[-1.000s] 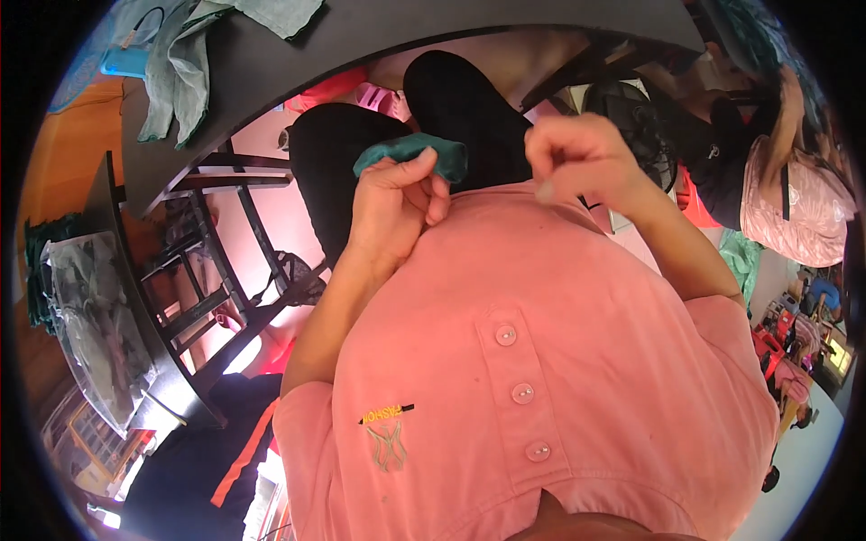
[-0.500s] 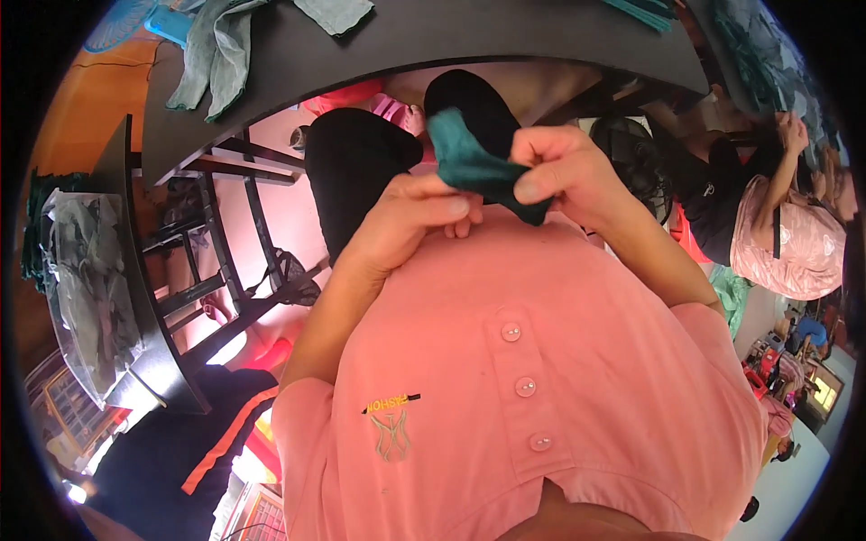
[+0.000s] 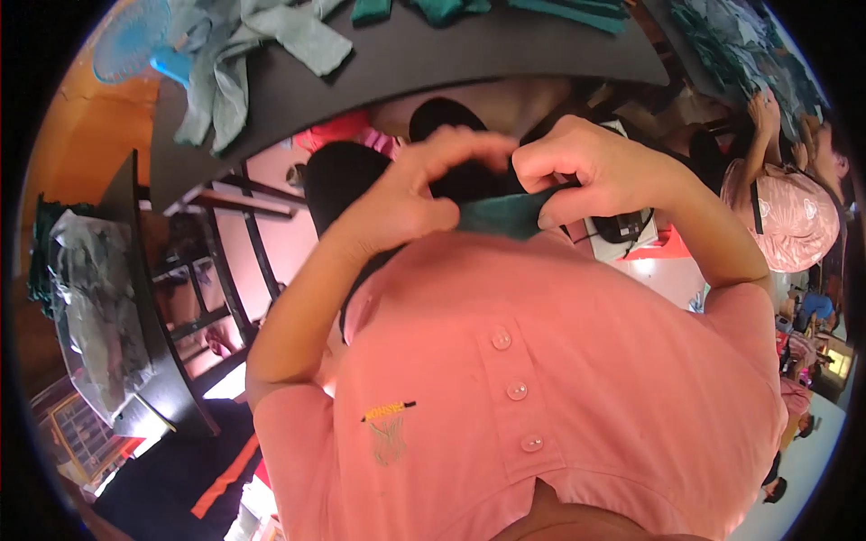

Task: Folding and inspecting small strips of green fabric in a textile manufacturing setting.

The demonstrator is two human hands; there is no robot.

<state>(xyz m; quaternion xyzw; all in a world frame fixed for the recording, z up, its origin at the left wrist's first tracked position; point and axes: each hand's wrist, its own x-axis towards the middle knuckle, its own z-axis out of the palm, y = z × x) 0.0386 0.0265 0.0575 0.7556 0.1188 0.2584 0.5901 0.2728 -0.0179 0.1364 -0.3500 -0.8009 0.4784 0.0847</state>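
A dark green piece of cloth (image 3: 503, 216) is stretched flat between my hands, in front of the pink shirt and above my lap. My right hand (image 3: 600, 171) has its fingers curled and its thumb pressed on the cloth's right end. At the left end, the thumb of my left hand (image 3: 410, 194) meets the cloth. The left fingers reach toward the right hand, apart from the thumb and smeared by motion. Part of the cloth is hidden behind the hands, so its full shape does not show.
A dark table (image 3: 433, 59) stands ahead, with grey-green cloth pieces (image 3: 298, 36) and folded green ones (image 3: 577, 13) on it. At left, a clear bag of grey cloth (image 3: 95, 298) lies on another dark table. A co-worker in a pink patterned top (image 3: 794, 216) handles cloth at right.
My left fingers have straightened and lifted toward the right hand. The cloth, bunched and sticking up before, now lies stretched between the hands. More of the table is in view.
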